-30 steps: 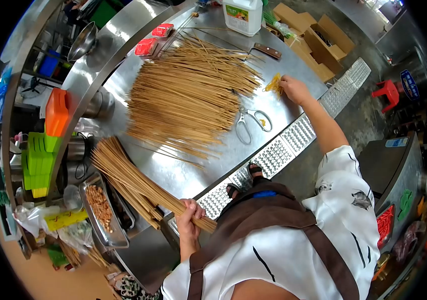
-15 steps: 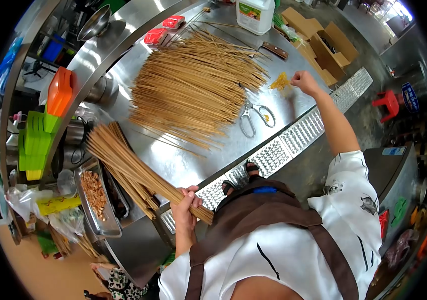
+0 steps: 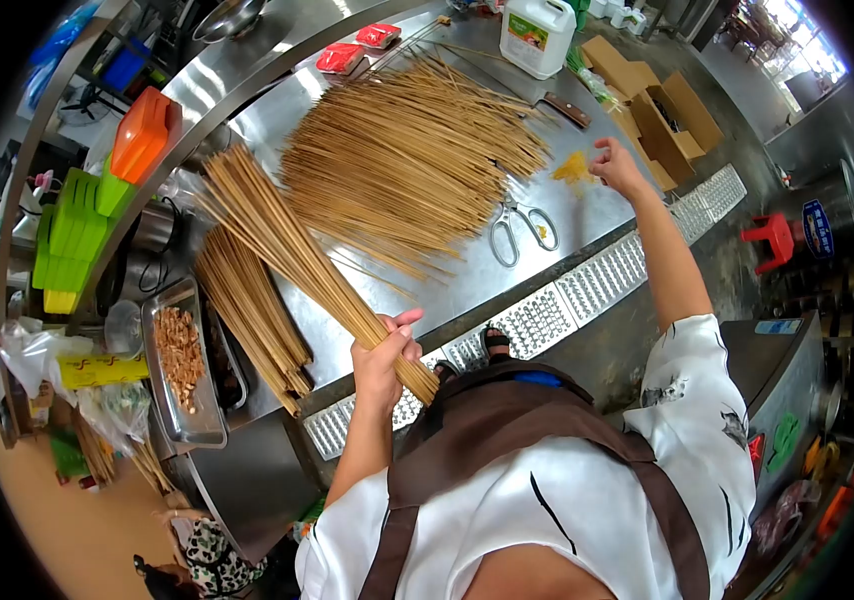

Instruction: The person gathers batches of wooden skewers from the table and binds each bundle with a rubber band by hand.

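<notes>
My left hand (image 3: 387, 358) is closed around the lower part of a thick bundle of bamboo skewers (image 3: 292, 250). The bundle slants up and left, above the table's edge, its lower end close to the apron. Just right of a small pile of yellow rubber bands (image 3: 573, 168) is my right hand (image 3: 619, 165), fingers bent and apart; no held thing shows in it. Scissors (image 3: 522, 228) lie on the metal table below the pile. A wide heap of loose skewers (image 3: 412, 160) covers the table's middle, and another group of skewers (image 3: 252, 320) lies left of the held bundle.
A metal tray (image 3: 179, 360) of chopped brown pieces stands at the left. Behind the heap are red packets (image 3: 342, 58), a white jug (image 3: 537, 38) and a brown-handled tool (image 3: 567, 110). Cardboard boxes (image 3: 682, 120) stand beyond the right end. Another person (image 3: 212, 550) is at lower left.
The held bundle has swung upright and right, away from the skewers lying beside it. My right hand stays beside the rubber bands, its fingers now more apart. The view has shifted slightly.
</notes>
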`<action>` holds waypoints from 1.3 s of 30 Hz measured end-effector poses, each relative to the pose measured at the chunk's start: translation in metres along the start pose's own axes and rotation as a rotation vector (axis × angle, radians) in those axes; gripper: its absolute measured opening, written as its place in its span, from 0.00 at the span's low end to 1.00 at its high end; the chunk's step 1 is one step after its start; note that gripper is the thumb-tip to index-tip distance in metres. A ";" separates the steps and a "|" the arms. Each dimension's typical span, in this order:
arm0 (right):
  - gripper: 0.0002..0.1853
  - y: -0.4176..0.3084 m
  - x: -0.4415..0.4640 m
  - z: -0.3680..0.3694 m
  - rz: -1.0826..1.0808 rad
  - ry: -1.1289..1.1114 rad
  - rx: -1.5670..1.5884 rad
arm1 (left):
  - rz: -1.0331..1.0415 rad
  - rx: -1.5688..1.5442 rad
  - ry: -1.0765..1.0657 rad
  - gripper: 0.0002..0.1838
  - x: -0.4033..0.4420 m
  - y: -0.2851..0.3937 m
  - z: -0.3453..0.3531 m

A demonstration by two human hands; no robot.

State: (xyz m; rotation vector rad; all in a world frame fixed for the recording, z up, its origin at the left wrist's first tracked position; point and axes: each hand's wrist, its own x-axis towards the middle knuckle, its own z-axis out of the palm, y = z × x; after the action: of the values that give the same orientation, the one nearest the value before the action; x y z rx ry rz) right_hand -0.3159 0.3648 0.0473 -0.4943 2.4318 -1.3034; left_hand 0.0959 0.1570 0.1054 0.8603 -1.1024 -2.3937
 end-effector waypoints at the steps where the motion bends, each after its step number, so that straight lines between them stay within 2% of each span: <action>1: 0.21 -0.005 -0.005 0.000 -0.002 -0.002 0.001 | 0.003 0.000 0.002 0.07 -0.001 0.000 -0.001; 4: 0.19 -0.041 -0.028 -0.003 0.016 -0.072 0.138 | -0.004 0.026 -0.009 0.06 0.002 -0.002 -0.003; 6: 0.16 -0.070 -0.052 0.009 0.004 -0.392 0.490 | 0.003 0.008 -0.010 0.06 0.005 -0.002 0.002; 12: 0.14 -0.130 -0.126 0.102 -0.013 -0.773 0.608 | 0.043 0.003 -0.090 0.07 0.035 -0.005 0.023; 16: 0.13 -0.157 -0.156 0.139 -0.095 -0.834 0.577 | 0.037 0.064 -0.031 0.08 0.034 0.006 0.036; 19: 0.14 -0.165 -0.164 0.142 -0.104 -0.818 0.530 | 0.061 0.138 0.025 0.08 0.034 0.009 0.025; 21: 0.14 -0.168 -0.167 0.139 -0.118 -0.801 0.557 | 0.055 0.068 0.027 0.08 0.033 0.009 0.017; 23: 0.11 -0.171 -0.169 0.137 0.055 -0.811 1.169 | 0.053 -0.009 0.031 0.08 0.031 0.012 0.010; 24: 0.11 -0.165 -0.166 0.141 0.088 -0.896 1.394 | 0.062 -0.010 0.032 0.08 0.031 0.014 0.008; 25: 0.11 -0.161 -0.165 0.142 0.094 -0.909 1.385 | 0.069 -0.011 0.035 0.09 0.031 0.016 0.004; 27: 0.10 -0.156 -0.170 0.146 0.452 -1.130 1.273 | 0.096 -0.063 0.034 0.09 0.031 0.022 -0.001; 28: 0.10 -0.151 -0.176 0.153 0.467 -1.161 1.021 | 0.120 -0.104 0.022 0.09 0.030 0.025 -0.004; 29: 0.10 -0.149 -0.180 0.154 0.472 -1.168 1.017 | 0.121 -0.107 0.030 0.09 0.027 0.029 -0.007; 31: 0.09 -0.149 -0.184 0.155 0.364 -1.657 0.508 | 0.131 -0.175 -0.067 0.10 0.023 0.036 -0.011; 32: 0.09 -0.153 -0.186 0.153 0.361 -1.663 0.502 | 0.138 -0.177 -0.063 0.10 0.021 0.037 -0.011; 34: 0.17 -0.177 -0.189 0.142 0.072 -1.578 0.141 | 0.107 -0.116 -0.066 0.09 0.014 0.034 -0.009; 35: 0.17 -0.184 -0.189 0.142 0.063 -1.582 0.135 | 0.118 -0.117 -0.064 0.09 0.014 0.032 -0.008; 37: 0.29 -0.194 -0.189 0.142 -0.320 -1.098 -0.188 | 0.126 -0.120 -0.108 0.09 0.015 0.027 -0.009; 38: 0.29 -0.191 -0.189 0.148 -0.332 -1.095 -0.191 | 0.129 -0.098 -0.129 0.09 0.016 0.027 -0.012; 39: 0.32 -0.180 -0.189 0.161 -0.292 -1.144 0.009 | 0.143 -0.098 -0.131 0.09 0.016 0.029 -0.010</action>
State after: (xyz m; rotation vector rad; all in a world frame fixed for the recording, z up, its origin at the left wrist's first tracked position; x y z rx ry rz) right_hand -0.0511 0.2396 0.1391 -1.2093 1.4117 -0.7467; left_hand 0.0929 0.1243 0.1166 0.5788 -1.0472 -2.3894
